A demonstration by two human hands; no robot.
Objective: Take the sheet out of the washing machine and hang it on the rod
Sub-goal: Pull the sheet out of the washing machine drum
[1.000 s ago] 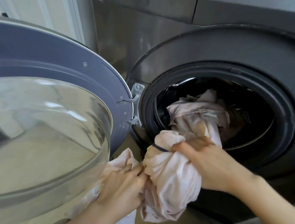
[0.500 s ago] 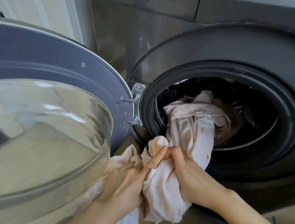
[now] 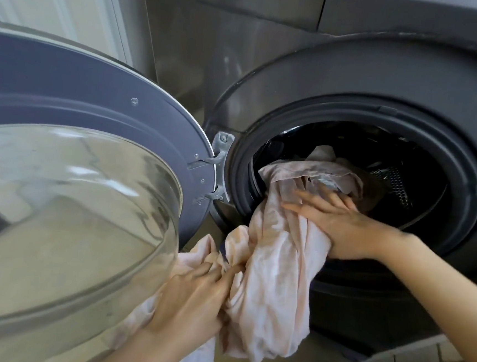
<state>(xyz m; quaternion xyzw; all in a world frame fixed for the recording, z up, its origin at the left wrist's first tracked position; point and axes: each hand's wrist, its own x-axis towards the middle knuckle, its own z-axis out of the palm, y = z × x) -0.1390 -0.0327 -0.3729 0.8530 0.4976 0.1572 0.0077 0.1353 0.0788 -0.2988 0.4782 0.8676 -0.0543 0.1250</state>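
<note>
The pale pink, crumpled cotton sheet point(image 3: 278, 273) hangs as a thick twisted bundle out of the round, dark-rimmed opening of the grey front-loading washing machine point(image 3: 341, 74), its upper end still inside the dark perforated drum and its lower folds drooping below the door seal. Part of it spreads to the left at the bottom, beneath the edge of the machine's open round door with domed glass window point(image 3: 64, 209), which stands swung out on its hinge.

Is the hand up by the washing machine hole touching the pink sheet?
Touching. The head view shows the right hand lying on the sheet at the drum opening, fingers against the cloth with no gap.
</note>
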